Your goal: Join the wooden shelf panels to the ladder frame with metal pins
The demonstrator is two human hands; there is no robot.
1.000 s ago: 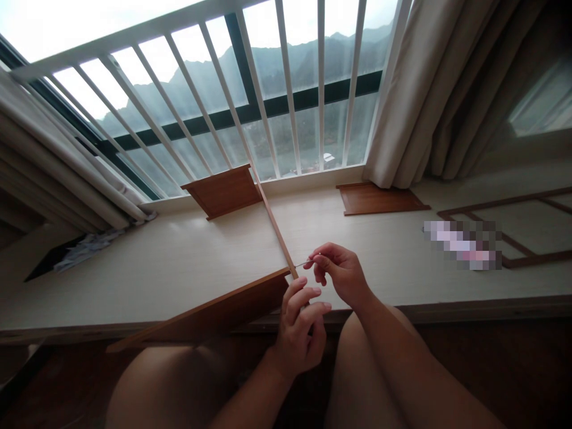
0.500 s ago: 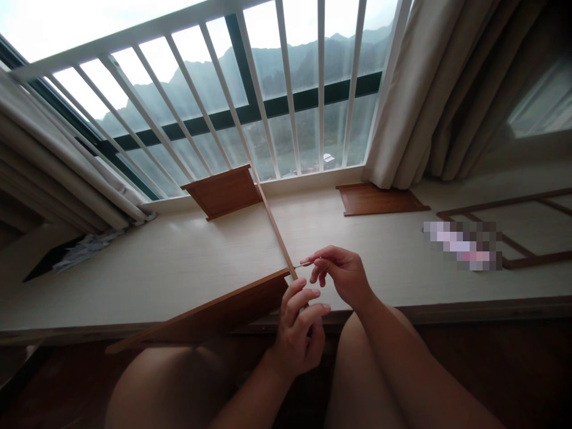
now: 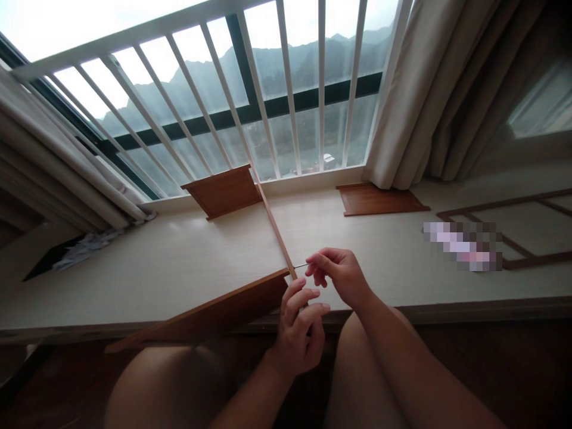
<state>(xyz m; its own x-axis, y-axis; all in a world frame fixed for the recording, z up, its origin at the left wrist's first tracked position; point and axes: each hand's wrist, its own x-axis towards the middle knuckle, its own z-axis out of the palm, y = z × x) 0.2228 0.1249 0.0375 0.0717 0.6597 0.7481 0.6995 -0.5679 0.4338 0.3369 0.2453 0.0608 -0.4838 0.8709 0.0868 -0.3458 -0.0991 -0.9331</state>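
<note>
My right hand [image 3: 336,269] pinches a thin metal rod, likely a hex key [image 3: 301,265], between thumb and forefinger. Its tip meets the side of a long brown wooden rail [image 3: 274,223], close to where a wooden panel [image 3: 214,305] joins that rail from the left. My left hand [image 3: 299,330] curls loosely around the near end of the rail, fingers partly hiding it. Above my left thigh, the panel slants down over the ledge's front edge. A smaller wooden panel [image 3: 227,193] is against the rail's far end, by the window.
On the pale ledge [image 3: 179,256], another wooden panel [image 3: 382,199] lies near the right curtain [image 3: 402,95]. Farther right are a brown wooden frame [image 3: 531,261] and a blurred-out item [image 3: 465,245]. White railings [image 3: 288,89] stand before the window; crumpled greyish material [image 3: 87,247] lies at left.
The fingers of my right hand have drawn back slightly and closed in a pinch, leaving more of the metal rod showing. My left hand and the wooden pieces stay put.
</note>
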